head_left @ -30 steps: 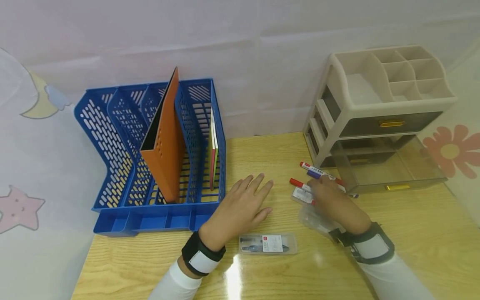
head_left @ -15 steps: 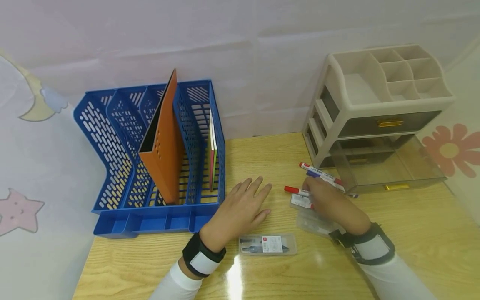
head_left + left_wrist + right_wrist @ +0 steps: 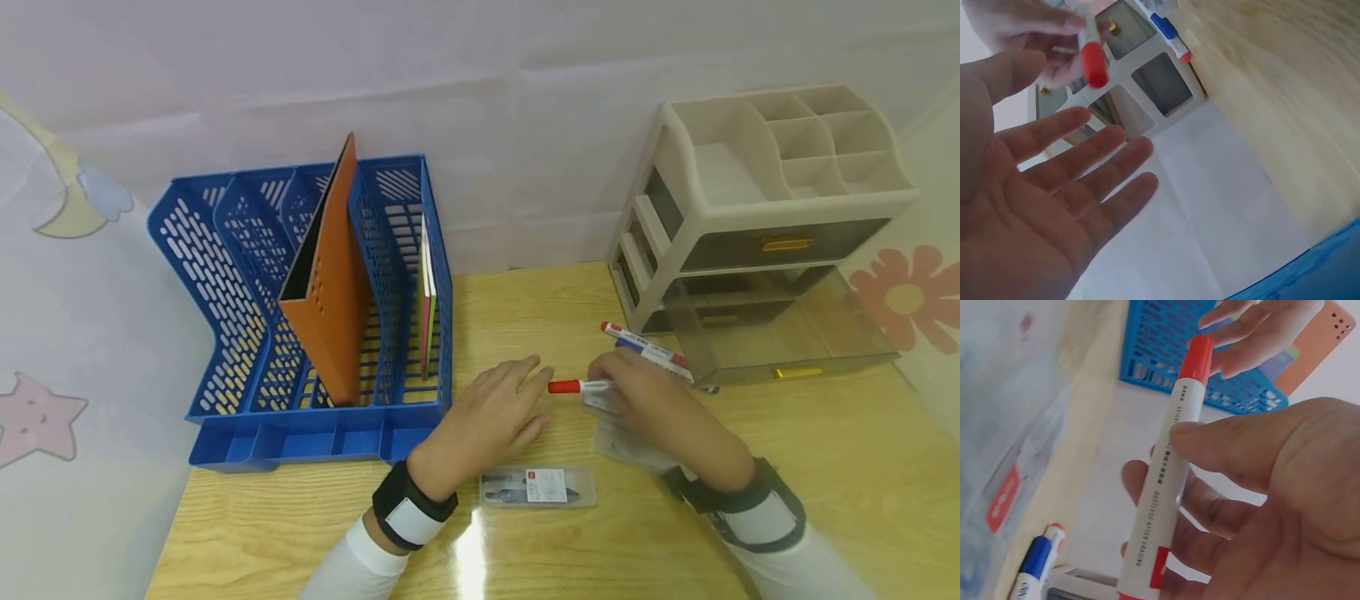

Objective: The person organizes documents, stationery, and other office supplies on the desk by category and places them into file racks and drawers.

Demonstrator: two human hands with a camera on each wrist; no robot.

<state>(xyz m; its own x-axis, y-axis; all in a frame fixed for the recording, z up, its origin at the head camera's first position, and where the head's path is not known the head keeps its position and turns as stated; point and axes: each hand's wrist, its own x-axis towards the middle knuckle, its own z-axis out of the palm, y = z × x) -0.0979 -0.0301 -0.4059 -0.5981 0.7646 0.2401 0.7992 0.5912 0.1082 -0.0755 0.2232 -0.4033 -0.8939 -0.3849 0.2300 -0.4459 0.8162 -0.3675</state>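
Note:
My right hand (image 3: 648, 396) pinches a white whiteboard marker (image 3: 1169, 456) with a red cap, thumb on one side and fingers behind. The red cap (image 3: 564, 387) points left, toward my left hand (image 3: 483, 412). That left hand has its fingers spread and straight, and nothing is in it; the left wrist view shows its bare palm (image 3: 1041, 206). Beyond the right hand, a red-capped marker (image 3: 633, 337) and a blue-capped marker (image 3: 660, 358) lie on the table. Partly under the right hand are a small labelled clear case (image 3: 597, 402) and a transparent pouch (image 3: 626, 443).
A blue file rack (image 3: 315, 437) with an orange folder (image 3: 337, 333) and thin booklets (image 3: 426, 317) stands at left. At right is a beige drawer organizer (image 3: 701, 196), one clear drawer (image 3: 765, 371) pulled out. A clear compass case (image 3: 537, 486) lies in front.
The right hand has lifted the red-capped marker and moved it left, toward the left hand. The left hand has barely moved.

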